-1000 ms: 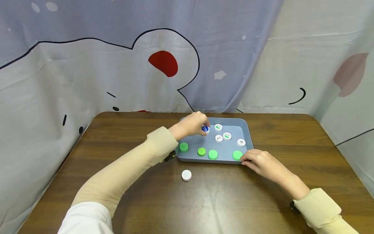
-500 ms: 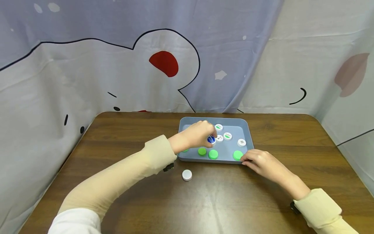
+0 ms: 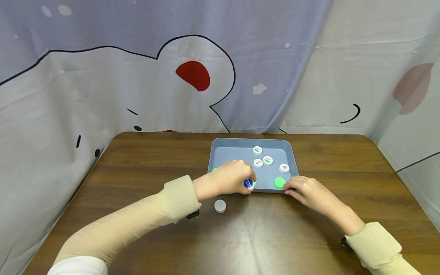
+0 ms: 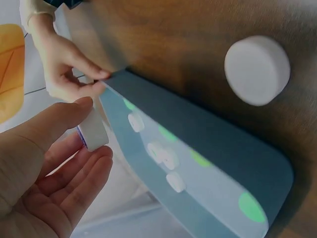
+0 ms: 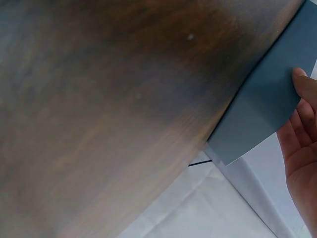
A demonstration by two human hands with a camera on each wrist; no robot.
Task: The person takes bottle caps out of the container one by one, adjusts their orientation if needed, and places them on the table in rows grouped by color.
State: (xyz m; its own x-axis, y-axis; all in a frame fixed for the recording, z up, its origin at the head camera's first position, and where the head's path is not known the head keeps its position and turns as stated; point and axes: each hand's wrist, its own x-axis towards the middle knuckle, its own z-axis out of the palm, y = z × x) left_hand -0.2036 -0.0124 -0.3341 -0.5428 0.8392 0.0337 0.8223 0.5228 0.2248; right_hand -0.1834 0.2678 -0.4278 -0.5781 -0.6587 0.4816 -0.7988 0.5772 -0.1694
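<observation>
My left hand (image 3: 232, 177) pinches a white bottle cap with a blue top (image 3: 248, 184) between thumb and fingers, above the front edge of a blue-grey tray (image 3: 230, 152). In the left wrist view, this held cap (image 4: 94, 130) appears side-on, clear of the tray. My right hand (image 3: 306, 192) grips the tray's front right corner, thumb on the outer wall, as the right wrist view also shows. Inside the tray lie several white caps (image 3: 267, 160) with printed tops, and green caps (image 3: 279, 183) along the front. My left hand partly hides some green ones in the head view.
A plain white cap (image 3: 220, 206) lies on the wooden table (image 3: 275, 236) in front of the tray, close to my left wrist. Behind the table's far edge hangs a patterned curtain (image 3: 137, 88).
My left hand has carried the blue-topped cap from the tray's back left area toward its front edge. My right hand has stayed at the tray corner.
</observation>
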